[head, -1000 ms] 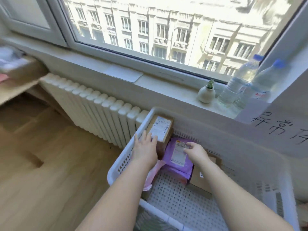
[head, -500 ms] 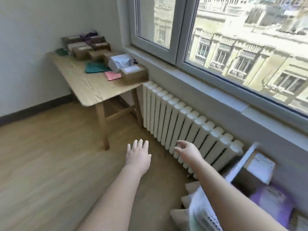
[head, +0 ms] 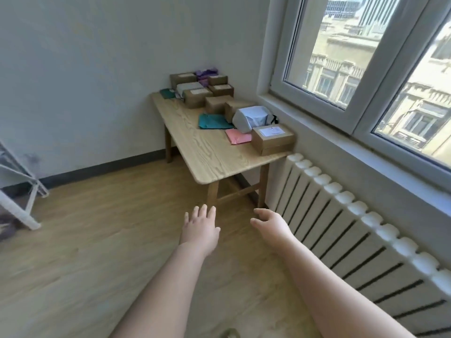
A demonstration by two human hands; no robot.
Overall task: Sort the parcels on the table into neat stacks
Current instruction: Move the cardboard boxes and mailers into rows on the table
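A wooden table (head: 214, 164) stands in the far corner under the window. On it lie several parcels: a brown box with a white label (head: 272, 140) at the near right corner, a pink mailer (head: 238, 136), a grey-white soft bag (head: 251, 118), a teal mailer (head: 212, 121), and more brown boxes (head: 197, 97) with purple bags (head: 206, 71) at the back. My left hand (head: 201, 229) is stretched out over the floor, fingers straight, holding nothing. My right hand (head: 271, 224) hangs beside it, fingers loosely curled and empty. Both hands are well short of the table.
A white radiator (head: 353, 230) runs along the right wall below the window sill (head: 366, 152). A white metal rack (head: 22, 191) stands at the far left. Wooden floor (head: 85, 240) lies between me and the table.
The view swung left from the white basket by the radiator to the table. Both hands let go of the parcels in the basket and now hang empty; the basket is out of view.
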